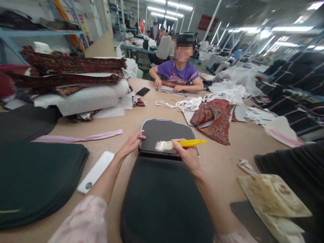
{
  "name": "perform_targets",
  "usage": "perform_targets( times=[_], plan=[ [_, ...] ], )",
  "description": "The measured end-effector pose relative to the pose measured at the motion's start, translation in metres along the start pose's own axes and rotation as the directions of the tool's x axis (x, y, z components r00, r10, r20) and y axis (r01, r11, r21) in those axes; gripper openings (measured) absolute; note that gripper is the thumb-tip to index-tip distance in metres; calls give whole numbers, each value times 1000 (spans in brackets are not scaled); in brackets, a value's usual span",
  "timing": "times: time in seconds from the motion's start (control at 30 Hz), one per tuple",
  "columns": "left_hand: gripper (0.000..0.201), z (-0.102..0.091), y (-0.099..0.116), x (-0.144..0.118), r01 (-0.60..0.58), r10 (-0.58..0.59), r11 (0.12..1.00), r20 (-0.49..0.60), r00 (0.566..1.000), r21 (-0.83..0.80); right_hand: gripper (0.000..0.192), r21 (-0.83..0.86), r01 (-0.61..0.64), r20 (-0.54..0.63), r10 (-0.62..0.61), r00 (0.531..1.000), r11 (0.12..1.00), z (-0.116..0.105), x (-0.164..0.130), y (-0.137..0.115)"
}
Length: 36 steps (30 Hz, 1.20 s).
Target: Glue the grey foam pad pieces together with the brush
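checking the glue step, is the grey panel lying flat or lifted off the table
Flat: the grey panel lies on the table, left hand at its edge, brush across it.

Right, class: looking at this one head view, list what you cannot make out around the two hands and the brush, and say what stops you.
- Brush grip: the right hand covers the middle of the handle.
- Dark panel near edge: hidden by the brush and the dark pad.
- White device markings: too small, partly behind the left hand's forearm.
- Stained sheet: cut off by the bottom edge.
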<state>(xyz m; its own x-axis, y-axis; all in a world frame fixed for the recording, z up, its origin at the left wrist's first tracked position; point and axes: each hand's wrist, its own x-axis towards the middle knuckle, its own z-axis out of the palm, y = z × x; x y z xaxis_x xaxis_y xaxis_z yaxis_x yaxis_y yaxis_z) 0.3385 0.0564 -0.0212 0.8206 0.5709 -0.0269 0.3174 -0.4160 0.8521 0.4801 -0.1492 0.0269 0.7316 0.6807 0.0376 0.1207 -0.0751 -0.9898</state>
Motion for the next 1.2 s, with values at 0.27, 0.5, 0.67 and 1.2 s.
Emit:
perform_targets(
  times=[0.27, 0.5, 0.67, 1.2],
  plan=[
    [61, -8, -24, 6, -58, 71, 993, 132, 989, -101, 22, -58, 72, 319, -50, 946, 996, 68, 22, 19],
    [75, -1, -8, 0, -64, 35, 984, 169, 985, 169, 28, -271, -16, 48, 30, 998, 962, -35, 24, 43],
    [85, 6, -1, 0, -131, 73, 938, 187, 980, 320, 38, -439, -155, -181, 83, 980, 885, -138, 19, 64],
    [52, -2, -2, -3, -437, 284, 691, 340, 897, 575, 51, -93, -11, -212, -9, 977, 996, -170, 5, 68]
  ],
)
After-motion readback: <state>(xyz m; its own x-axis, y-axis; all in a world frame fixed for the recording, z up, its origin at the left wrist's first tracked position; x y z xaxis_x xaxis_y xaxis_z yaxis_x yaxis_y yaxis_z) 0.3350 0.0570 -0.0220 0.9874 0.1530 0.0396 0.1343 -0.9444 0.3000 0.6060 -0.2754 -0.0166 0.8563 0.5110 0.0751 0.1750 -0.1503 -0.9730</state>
